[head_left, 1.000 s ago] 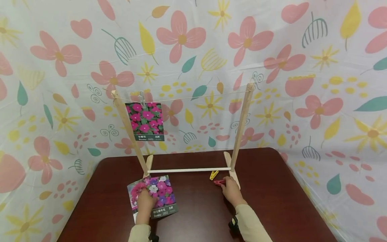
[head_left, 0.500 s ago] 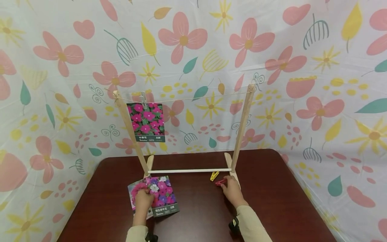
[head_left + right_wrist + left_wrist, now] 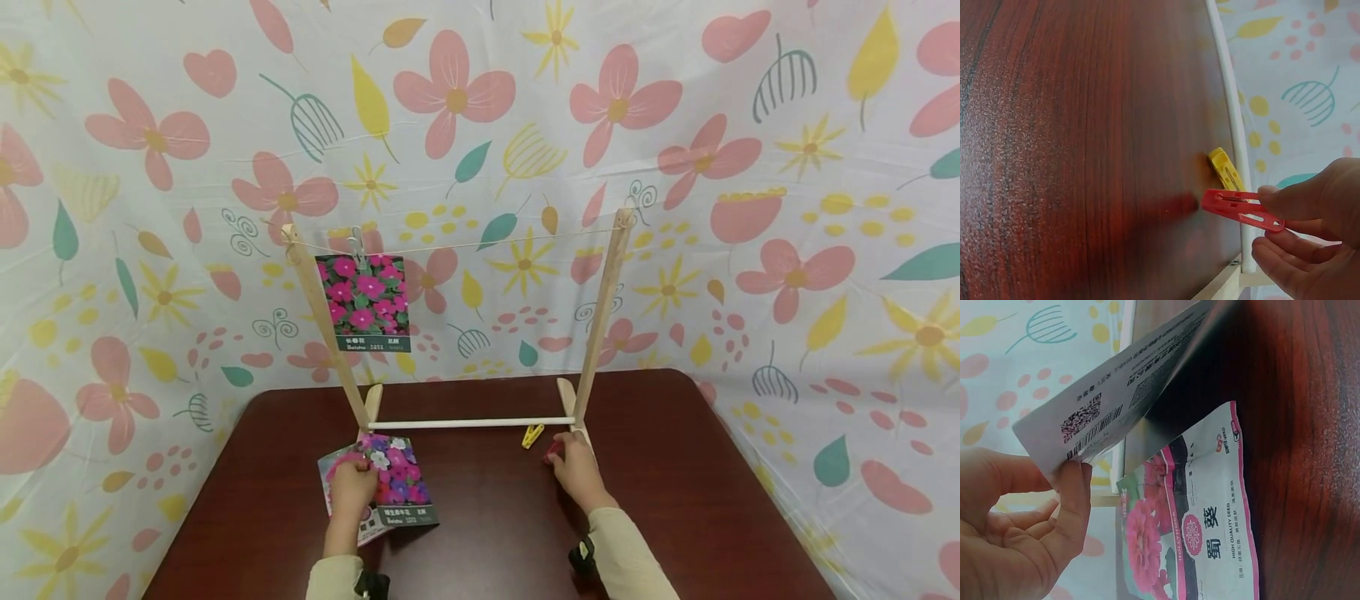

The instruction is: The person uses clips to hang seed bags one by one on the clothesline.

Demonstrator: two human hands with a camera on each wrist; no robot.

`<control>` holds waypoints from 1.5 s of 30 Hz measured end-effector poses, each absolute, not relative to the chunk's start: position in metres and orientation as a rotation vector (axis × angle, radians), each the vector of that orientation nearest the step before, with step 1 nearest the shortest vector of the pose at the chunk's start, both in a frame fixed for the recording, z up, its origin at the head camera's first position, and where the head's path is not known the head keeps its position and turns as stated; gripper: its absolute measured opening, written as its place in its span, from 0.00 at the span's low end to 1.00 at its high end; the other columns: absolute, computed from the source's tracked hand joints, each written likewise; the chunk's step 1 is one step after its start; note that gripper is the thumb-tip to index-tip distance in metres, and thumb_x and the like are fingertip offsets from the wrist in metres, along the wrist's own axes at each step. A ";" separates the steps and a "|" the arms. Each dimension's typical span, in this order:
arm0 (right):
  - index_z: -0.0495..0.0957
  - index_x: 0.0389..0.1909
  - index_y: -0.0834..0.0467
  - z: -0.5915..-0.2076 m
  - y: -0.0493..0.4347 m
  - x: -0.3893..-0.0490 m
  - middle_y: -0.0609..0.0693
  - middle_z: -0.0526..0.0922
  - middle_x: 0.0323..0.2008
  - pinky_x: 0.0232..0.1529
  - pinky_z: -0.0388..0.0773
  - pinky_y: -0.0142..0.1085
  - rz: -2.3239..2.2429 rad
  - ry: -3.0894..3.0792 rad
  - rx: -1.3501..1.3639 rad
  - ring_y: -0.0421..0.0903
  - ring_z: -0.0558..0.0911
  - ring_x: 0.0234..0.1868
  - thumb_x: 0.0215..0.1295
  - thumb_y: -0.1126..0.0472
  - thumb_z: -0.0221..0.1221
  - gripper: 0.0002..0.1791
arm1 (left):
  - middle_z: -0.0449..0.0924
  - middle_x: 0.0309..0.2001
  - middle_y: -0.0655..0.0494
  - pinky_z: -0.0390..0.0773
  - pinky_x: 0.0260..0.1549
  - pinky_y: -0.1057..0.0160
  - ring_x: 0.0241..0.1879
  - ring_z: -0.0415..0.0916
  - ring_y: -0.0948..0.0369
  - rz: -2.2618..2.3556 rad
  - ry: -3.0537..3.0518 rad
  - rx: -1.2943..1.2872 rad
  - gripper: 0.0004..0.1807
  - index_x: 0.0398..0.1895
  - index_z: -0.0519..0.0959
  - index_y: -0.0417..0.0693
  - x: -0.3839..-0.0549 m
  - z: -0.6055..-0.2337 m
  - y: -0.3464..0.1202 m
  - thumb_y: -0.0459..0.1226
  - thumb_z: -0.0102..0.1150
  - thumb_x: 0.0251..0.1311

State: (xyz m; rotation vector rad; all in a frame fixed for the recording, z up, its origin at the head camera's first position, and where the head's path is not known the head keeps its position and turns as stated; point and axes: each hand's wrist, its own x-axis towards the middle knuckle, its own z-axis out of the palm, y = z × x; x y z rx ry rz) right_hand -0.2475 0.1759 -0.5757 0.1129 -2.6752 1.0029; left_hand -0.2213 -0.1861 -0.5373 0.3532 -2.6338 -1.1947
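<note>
My left hand (image 3: 352, 492) pinches one edge of a seed packet (image 3: 402, 479) with pink, purple and white flowers. In the left wrist view that packet tilts up, showing its white back with QR codes. Below it a hollyhock seed packet (image 3: 1210, 519) lies on the table, partly covered in the head view. Over by the stand's right foot, my right hand (image 3: 581, 475) holds a red clothespin (image 3: 1235, 206) between thumb and fingers, just above the table. Close behind it a yellow clothespin (image 3: 532, 436) lies against the white rod.
A wooden stand with two posts (image 3: 603, 317) carries a thin cord (image 3: 465, 247) and a low white rod (image 3: 472, 423). From the cord's left end a pink-flower packet (image 3: 363, 304) hangs by a pale clip (image 3: 357, 243). A flower-patterned curtain (image 3: 480, 183) backs the dark table (image 3: 495, 533).
My left hand has lifted and tilted the upper packet, uncovering more of the hollyhock packet beneath. My right hand has turned the red clothespin and drawn it slightly away from the yellow one.
</note>
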 end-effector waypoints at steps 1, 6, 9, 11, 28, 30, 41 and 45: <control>0.77 0.44 0.73 -0.575 0.176 -0.247 0.65 0.75 0.39 0.43 0.77 0.50 1.001 -2.683 0.111 0.60 0.79 0.40 0.54 0.73 0.66 0.16 | 0.73 0.13 0.54 0.67 0.18 0.58 0.17 0.69 0.57 -1.203 -2.635 0.353 0.16 0.09 0.71 0.42 -0.221 -0.537 -0.186 0.29 0.59 0.51; 0.77 0.45 0.73 -0.571 0.177 -0.247 0.66 0.75 0.40 0.45 0.76 0.51 1.007 -2.705 0.115 0.61 0.79 0.43 0.55 0.73 0.65 0.16 | 0.70 0.12 0.56 0.66 0.16 0.60 0.17 0.66 0.59 -1.226 -2.622 0.342 0.16 0.08 0.68 0.45 -0.222 -0.535 -0.187 0.28 0.57 0.50; 0.77 0.44 0.74 -0.571 0.178 -0.248 0.66 0.75 0.40 0.45 0.77 0.52 1.002 -2.685 0.134 0.63 0.79 0.43 0.54 0.73 0.66 0.16 | 0.62 0.10 0.60 0.62 0.16 0.62 0.16 0.62 0.61 -1.223 -2.601 0.323 0.20 0.07 0.61 0.49 -0.222 -0.532 -0.186 0.27 0.56 0.49; 0.77 0.44 0.73 -0.571 0.179 -0.248 0.66 0.75 0.40 0.43 0.77 0.51 1.002 -2.672 0.138 0.62 0.79 0.43 0.54 0.73 0.66 0.16 | 0.59 0.09 0.62 0.60 0.15 0.63 0.15 0.60 0.62 -1.221 -2.591 0.323 0.22 0.07 0.58 0.53 -0.223 -0.530 -0.185 0.27 0.55 0.48; 0.76 0.42 0.71 -0.562 0.179 -0.249 0.63 0.75 0.38 0.33 0.76 0.43 1.052 -2.600 0.160 0.53 0.78 0.34 0.50 0.77 0.67 0.17 | 0.81 0.27 0.42 0.74 0.26 0.56 0.28 0.75 0.52 -1.226 -2.615 0.369 0.12 0.37 0.81 0.27 -0.219 -0.524 -0.182 0.29 0.58 0.53; 0.76 0.43 0.71 -0.560 0.179 -0.249 0.64 0.76 0.39 0.35 0.76 0.46 1.052 -2.599 0.164 0.55 0.78 0.36 0.50 0.77 0.66 0.17 | 0.81 0.27 0.43 0.73 0.24 0.57 0.27 0.75 0.54 -1.240 -2.614 0.348 0.12 0.38 0.81 0.27 -0.218 -0.523 -0.181 0.29 0.58 0.53; 0.76 0.43 0.72 -0.554 0.178 -0.250 0.62 0.77 0.36 0.38 0.78 0.49 1.035 -2.569 0.191 0.57 0.80 0.38 0.52 0.75 0.67 0.17 | 0.79 0.24 0.48 0.71 0.20 0.60 0.22 0.72 0.59 -1.258 -2.616 0.276 0.10 0.36 0.82 0.33 -0.216 -0.523 -0.175 0.27 0.55 0.52; 0.75 0.42 0.72 -0.553 0.178 -0.251 0.61 0.77 0.35 0.37 0.78 0.48 1.037 -2.565 0.198 0.56 0.80 0.37 0.51 0.75 0.67 0.17 | 0.80 0.24 0.48 0.69 0.18 0.61 0.20 0.70 0.60 -1.274 -2.601 0.263 0.11 0.37 0.82 0.34 -0.217 -0.524 -0.172 0.26 0.54 0.51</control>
